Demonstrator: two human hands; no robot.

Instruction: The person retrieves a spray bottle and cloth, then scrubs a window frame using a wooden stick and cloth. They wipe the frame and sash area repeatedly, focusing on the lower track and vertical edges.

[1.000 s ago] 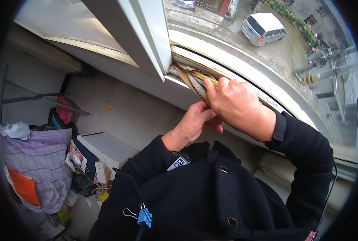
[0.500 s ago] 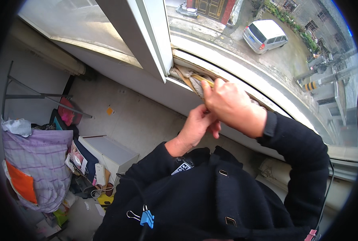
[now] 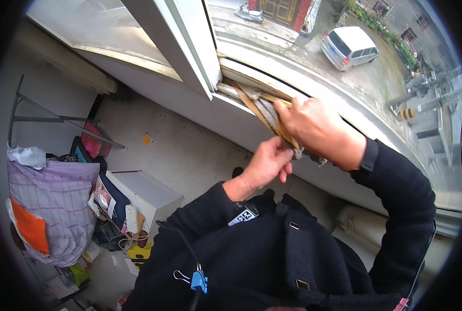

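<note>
A dirty grey rag (image 3: 266,110) with a flat tan strip (image 3: 252,106) along its edge stretches out of the window track (image 3: 230,89) in front of me. My right hand (image 3: 319,128) is wrapped round the rag from above, its thumb against a yellow part of it. Frayed ends hang below that hand. Lower and to the left, my left hand (image 3: 264,166) pinches the strip's lower end between thumb and fingers. The right hand and its fingers hide part of the rag.
The window frame post (image 3: 187,46) rises left of the track. Below on the left stand a white cabinet (image 3: 145,194), a purple checked cloth (image 3: 54,202) and a metal-legged stand (image 3: 39,118). Outside the glass, a silver van (image 3: 349,46) is parked.
My right hand has shifted right, and more of the rag and strip shows between it and the track. Frayed ends now show below the hands. My left hand stays close to the strip.
</note>
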